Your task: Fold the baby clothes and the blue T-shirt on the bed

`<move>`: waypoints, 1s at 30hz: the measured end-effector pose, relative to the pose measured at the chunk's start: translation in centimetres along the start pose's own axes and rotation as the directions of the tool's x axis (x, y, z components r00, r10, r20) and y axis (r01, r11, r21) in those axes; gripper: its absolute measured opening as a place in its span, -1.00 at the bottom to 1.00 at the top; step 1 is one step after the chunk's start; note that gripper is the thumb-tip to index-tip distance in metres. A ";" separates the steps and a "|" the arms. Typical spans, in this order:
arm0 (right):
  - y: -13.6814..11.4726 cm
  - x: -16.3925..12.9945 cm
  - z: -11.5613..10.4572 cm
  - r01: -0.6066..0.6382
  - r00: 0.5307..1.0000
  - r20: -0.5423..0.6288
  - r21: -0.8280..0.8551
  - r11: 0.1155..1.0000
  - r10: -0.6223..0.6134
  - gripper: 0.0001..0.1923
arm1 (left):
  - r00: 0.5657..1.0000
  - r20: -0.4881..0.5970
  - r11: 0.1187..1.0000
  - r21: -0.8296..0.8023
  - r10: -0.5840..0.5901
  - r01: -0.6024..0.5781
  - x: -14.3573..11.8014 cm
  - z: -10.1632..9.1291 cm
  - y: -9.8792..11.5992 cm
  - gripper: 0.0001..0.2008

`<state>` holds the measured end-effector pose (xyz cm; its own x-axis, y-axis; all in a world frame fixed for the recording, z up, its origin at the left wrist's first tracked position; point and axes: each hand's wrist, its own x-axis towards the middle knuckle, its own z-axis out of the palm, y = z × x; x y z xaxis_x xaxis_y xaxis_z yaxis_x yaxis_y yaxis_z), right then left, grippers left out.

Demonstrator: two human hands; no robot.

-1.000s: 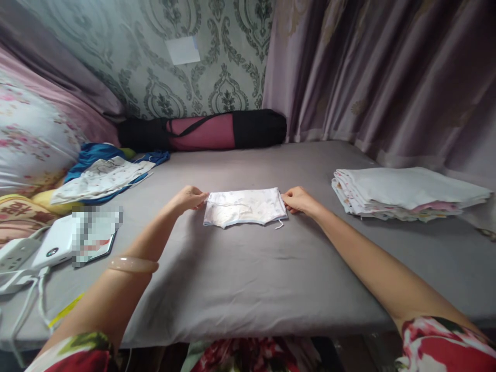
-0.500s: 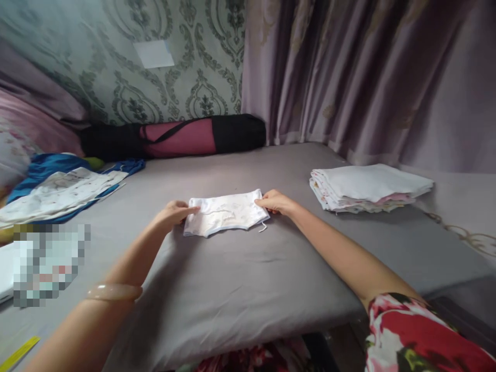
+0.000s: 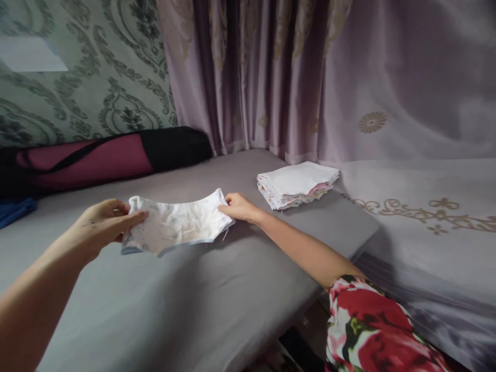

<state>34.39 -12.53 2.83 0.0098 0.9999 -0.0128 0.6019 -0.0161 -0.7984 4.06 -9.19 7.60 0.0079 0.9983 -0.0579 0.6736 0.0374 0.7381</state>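
Observation:
A small folded white garment (image 3: 178,223) with pale blue trim hangs between my two hands, lifted a little off the grey bed surface (image 3: 163,299). My left hand (image 3: 103,222) pinches its left end and my right hand (image 3: 238,206) pinches its right end. The cloth sags slightly in the middle. To the right of my right hand lies a stack of folded white and patterned cloths (image 3: 296,183) on the same grey surface.
A rolled pink mat in a black bag (image 3: 104,157) lies along the patterned wall at the back. Mauve curtains (image 3: 310,77) hang behind and drape over the right side. A bit of blue cloth (image 3: 13,209) shows at the far left edge.
Both hands have lifted the white garment off the bed, its ends now raised. The view has swung right, so the items at the left have left the frame.

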 end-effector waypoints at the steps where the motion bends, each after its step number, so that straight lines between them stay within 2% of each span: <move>1: 0.1 -0.3 -1.3 0.000 0.999 -0.033 0.046 0.999 0.002 -0.87 | 0.999 0.037 0.997 -0.081 0.010 -0.007 0.0 0.4 1.5 -0.65; 2: 0.1 -0.5 -2.7 -0.003 0.998 -0.064 0.090 0.996 0.009 -0.89 | 0.999 0.051 0.989 -0.145 0.019 -0.012 -0.1 0.9 3.0 -0.61; 4: 0.3 -1.2 -5.8 -0.022 0.991 -0.124 0.172 0.985 0.044 -0.93 | 0.997 0.054 0.971 -0.233 0.061 -0.047 -0.1 2.4 5.8 -0.42; 6: 0.8 -1.8 -9.0 -0.066 0.977 -0.181 0.251 0.966 0.114 -0.96 | 0.986 0.011 0.949 -0.272 0.168 -0.159 -0.1 4.3 8.4 -0.16; 8: 1.5 -2.4 -12.1 -0.121 0.959 -0.205 0.324 0.938 0.195 -0.97 | 0.956 0.022 0.909 -0.317 0.291 -0.269 0.0 6.6 10.8 -0.08; 10: 2.6 -2.9 -15.1 -0.182 0.943 -0.198 0.369 0.912 0.268 -0.95 | 0.926 0.056 0.862 -0.390 0.374 -0.324 0.3 9.0 13.1 -0.22; 12: 3.9 -3.3 -17.9 -0.224 0.925 -0.203 0.386 0.895 0.320 -0.91 | 0.908 0.076 0.820 -0.464 0.412 -0.334 0.7 11.6 15.3 -0.45; 14: 5.1 -3.7 -20.4 -0.255 0.896 -0.256 0.372 0.892 0.363 -0.90 | 0.892 0.087 0.791 -0.507 0.443 -0.343 1.2 14.2 17.4 -0.65; 16: 6.2 -3.9 -22.7 -0.278 0.856 -0.343 0.326 0.904 0.387 -0.90 | 0.881 0.096 0.767 -0.542 0.463 -0.344 1.7 16.8 19.2 -0.74; 20: 7.7 -4.2 -26.4 -0.326 0.775 -0.519 0.160 0.932 0.360 -0.80 | 0.881 0.125 0.723 -0.629 0.457 -0.286 2.2 21.4 22.2 -0.71; 23: 8.7 -4.0 -28.4 -0.325 0.780 -0.566 -0.001 0.946 0.267 -0.73 | 0.884 0.166 0.720 -0.654 0.436 -0.233 1.9 24.0 23.8 -0.71; 26: 10.1 -3.1 -30.0 -0.310 0.792 -0.577 -0.101 0.945 0.199 -0.83 | 0.877 0.231 0.725 -0.666 0.422 -0.174 1.5 25.8 24.8 -0.65; 30: 11.9 -1.8 -31.7 -0.383 0.803 -0.571 -0.277 0.881 0.170 -0.79 | 0.868 0.303 0.706 -0.704 0.394 -0.075 0.9 27.6 25.4 -0.54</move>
<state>66.81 -14.52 12.41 0.5658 0.8005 0.1978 0.7480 -0.3973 -0.5317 41.59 -8.55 7.79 0.4961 0.8675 0.0373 -0.0452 -0.0171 0.9988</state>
